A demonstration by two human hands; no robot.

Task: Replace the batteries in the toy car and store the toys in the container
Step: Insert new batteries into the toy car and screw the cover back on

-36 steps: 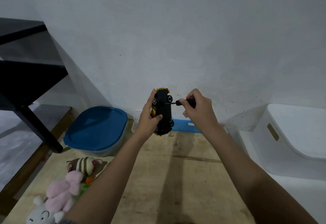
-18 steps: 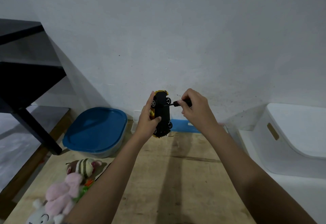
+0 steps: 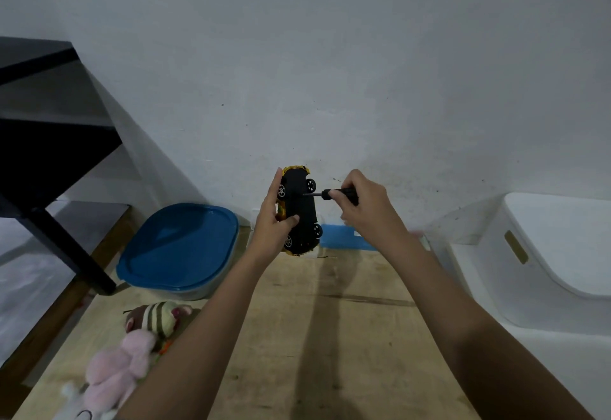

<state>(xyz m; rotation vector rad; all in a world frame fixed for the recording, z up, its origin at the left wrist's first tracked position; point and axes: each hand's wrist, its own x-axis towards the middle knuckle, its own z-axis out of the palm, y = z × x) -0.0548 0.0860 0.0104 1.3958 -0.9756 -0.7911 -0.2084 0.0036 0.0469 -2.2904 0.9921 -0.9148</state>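
A toy car is held up over a wooden table, underside facing the camera.

The car is gripped on end by the left hand; a screwdriver is pinched in the right hand, its tip touching the underside. A blue-lidded container sits far left; plush toys lie near left.

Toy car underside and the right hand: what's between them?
Head view: only the screwdriver held in the right hand; its thin shaft reaches the toy car underside. Nothing else there.
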